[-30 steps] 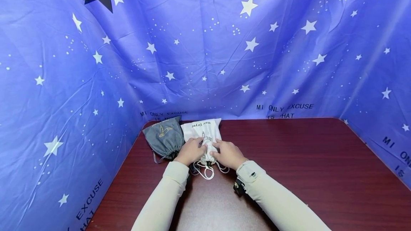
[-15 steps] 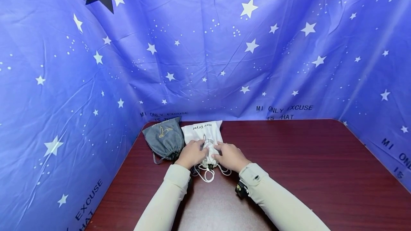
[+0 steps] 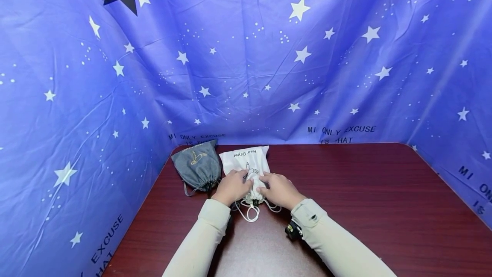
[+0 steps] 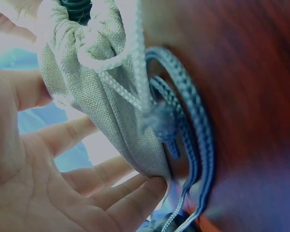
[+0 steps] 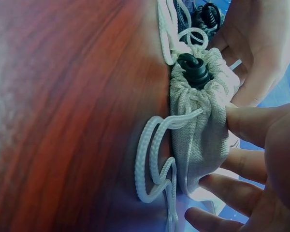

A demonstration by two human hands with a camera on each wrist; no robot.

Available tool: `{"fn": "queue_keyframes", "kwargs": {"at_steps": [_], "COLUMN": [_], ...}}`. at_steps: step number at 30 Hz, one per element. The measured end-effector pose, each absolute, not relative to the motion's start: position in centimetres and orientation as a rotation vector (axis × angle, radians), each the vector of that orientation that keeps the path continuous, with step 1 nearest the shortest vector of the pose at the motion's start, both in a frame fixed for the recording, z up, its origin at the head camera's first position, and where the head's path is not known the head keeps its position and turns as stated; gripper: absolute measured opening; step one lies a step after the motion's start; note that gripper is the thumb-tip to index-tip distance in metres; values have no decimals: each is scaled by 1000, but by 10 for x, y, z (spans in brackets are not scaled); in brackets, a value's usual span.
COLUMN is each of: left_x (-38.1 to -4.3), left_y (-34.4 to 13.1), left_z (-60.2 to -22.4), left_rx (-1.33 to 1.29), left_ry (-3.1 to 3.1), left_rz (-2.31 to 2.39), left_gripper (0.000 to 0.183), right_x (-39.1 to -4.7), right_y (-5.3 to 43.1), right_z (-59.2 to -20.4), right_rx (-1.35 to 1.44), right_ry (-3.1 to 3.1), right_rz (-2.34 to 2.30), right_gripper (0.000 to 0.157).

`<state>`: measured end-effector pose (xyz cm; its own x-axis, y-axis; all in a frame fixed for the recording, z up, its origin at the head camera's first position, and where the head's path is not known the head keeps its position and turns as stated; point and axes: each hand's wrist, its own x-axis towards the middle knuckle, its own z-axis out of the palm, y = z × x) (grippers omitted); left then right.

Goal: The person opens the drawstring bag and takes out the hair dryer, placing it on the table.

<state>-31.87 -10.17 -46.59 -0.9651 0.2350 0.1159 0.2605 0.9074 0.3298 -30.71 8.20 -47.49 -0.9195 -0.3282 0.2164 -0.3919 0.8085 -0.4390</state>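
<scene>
A white drawstring bag [image 3: 246, 161] printed "Hair Dryer" lies between both hands, its gathered mouth towards me. My left hand [image 3: 232, 187] rests along the bag's left side, thumb on the gathered cloth [image 4: 101, 92] and fairly straight fingers at its edge. On the opposite side, my right hand [image 3: 282, 190] touches the bag with thumb and extended fingers. Inside the puckered mouth, a black cord end [image 5: 195, 72] shows in the right wrist view. White drawstring loops [image 3: 250, 215] trail onto the table. The rest of the bag's contents is hidden.
Left of the white bag lies a dark grey drawstring bag [image 3: 199, 168] with a gold print. Its grey cords [image 4: 183, 111] lie beside my left fingers. The red-brown table [image 3: 365, 195] meets a blue star-patterned curtain [image 3: 246, 54] behind and at the sides.
Both hands and the white bag have shifted slightly right and towards me, bringing a wider gap beside the grey bag. The grey bag has stayed in place.
</scene>
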Motion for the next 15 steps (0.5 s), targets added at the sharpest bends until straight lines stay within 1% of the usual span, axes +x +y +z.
{"fn": "queue_keyframes", "kwargs": {"at_steps": [15], "left_x": [-307], "left_y": [-95], "left_z": [-465], "left_rx": [-403], "left_ry": [-2995], "left_rz": [-491], "left_gripper": [52], "right_x": [-298], "right_y": [91], "right_z": [-477], "right_rx": [603], "right_ry": [-2862], "right_rz": [740], "right_gripper": [49]}}
